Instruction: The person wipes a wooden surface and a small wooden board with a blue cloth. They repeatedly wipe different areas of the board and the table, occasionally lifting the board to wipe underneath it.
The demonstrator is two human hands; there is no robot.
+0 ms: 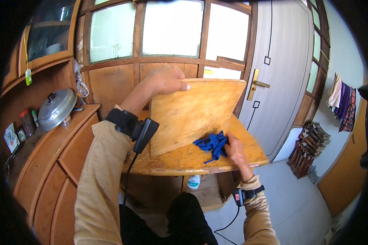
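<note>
A flat wooden board point(190, 110) stands on edge, leaning slightly, on a worn yellow wooden table point(171, 163). My left hand point(167, 80) grips the board's top edge near its left corner, with the thumb on the side facing me. Lower right, my right hand point(235, 148) holds a crumpled blue cloth point(213, 144) close to the board's bottom edge, over the tabletop. Some of the right fingers are hidden behind the cloth. Whether the cloth touches the board, I cannot tell.
On the left, a wooden cabinet point(76, 144) carries a domed metal lid point(57, 108) and several jars. Below the table sits a white bottle point(194, 181). A grey door point(279, 76) with a brass handle and stacked wood point(308, 148) are to the right. Black cables hang from both wrist devices.
</note>
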